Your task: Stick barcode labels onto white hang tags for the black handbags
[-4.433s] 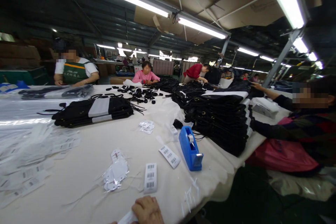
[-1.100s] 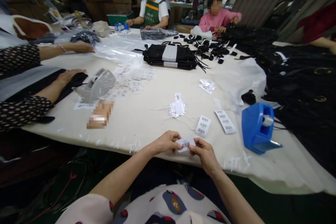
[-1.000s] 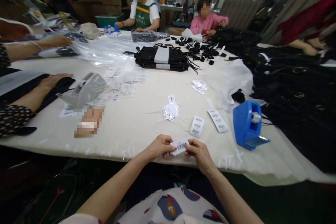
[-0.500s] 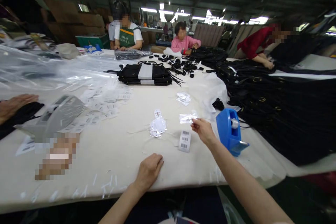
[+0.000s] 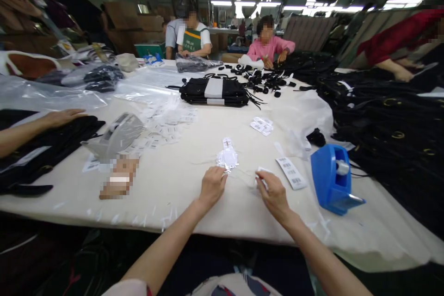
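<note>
Near the middle of the pale table (image 5: 187,141), a small pile of white tags (image 5: 227,157) lies with thin strings trailing from it. My left hand (image 5: 212,187) is closed at the pile's lower edge; what its fingertips pinch is too small to make out. To the right, my right hand (image 5: 272,190) is closed on a small white tag (image 5: 264,170), partly hidden by the fingers. A barcode label strip (image 5: 291,173) lies between that hand and a blue tape dispenser (image 5: 333,178). Farther back rests another bunch of white tags (image 5: 262,126).
Stacked black bags (image 5: 213,90) with a pale band lie beyond the tags. Black goods (image 5: 388,134) cover the right side. At left are a grey tape dispenser (image 5: 120,136), scattered labels (image 5: 163,125) and a co-worker's arm (image 5: 41,127). Other people work across the table.
My left hand has moved forward to the tag pile. My right hand has come back nearer to me, with a white item in its fingers. The view has swung left.
</note>
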The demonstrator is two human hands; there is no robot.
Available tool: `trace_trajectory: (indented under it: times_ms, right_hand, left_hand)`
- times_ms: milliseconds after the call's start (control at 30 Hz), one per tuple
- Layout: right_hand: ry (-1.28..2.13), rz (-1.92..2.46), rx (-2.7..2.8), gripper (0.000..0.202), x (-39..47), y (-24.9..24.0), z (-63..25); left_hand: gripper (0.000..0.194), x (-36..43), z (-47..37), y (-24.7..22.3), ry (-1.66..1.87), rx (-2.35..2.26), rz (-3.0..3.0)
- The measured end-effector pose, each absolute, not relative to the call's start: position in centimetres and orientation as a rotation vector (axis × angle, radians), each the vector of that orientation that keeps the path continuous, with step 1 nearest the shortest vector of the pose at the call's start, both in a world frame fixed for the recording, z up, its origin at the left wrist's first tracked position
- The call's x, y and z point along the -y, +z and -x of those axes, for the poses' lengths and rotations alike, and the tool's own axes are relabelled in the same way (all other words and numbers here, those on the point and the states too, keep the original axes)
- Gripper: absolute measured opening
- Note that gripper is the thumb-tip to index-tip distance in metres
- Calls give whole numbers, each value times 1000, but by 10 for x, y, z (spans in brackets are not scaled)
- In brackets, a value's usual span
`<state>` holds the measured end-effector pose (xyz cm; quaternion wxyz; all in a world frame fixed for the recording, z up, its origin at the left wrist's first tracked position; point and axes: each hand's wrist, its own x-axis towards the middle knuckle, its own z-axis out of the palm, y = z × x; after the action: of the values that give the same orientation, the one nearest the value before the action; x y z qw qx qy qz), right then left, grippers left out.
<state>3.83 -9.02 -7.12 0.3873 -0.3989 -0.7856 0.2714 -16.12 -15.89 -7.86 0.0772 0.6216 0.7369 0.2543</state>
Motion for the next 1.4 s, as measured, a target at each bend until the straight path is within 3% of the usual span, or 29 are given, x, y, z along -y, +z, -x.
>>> trace_trajectory:
  times_ms: [133,267,667,900,1067,1400]
  right_hand:
    - [174,891,2430,25,125,-100,-52]
    - [-18,1027,2457,26,110,-120,-73]
    - [-18,1092,2409,28,108,-123,-80]
    - [-16,1093,2402,29,107,-125,-81]
    - [-1,1100,2401,29,107,-124,-82]
    - [57,1078,2303,26,108,-114,-83]
  left_hand:
    - [42,99,176,-63,474,-2286,-1751]
    - [53,70,184,-69,357,-2331,-1622]
    - [45,58,191,-68,201,-2300,-1598]
    - [28,56,191,-68,283,-2327,-1562]
    - [9,54,197,-69,451,-2297,-1420]
    - [9,76,205,-24,902,-1865,-1488]
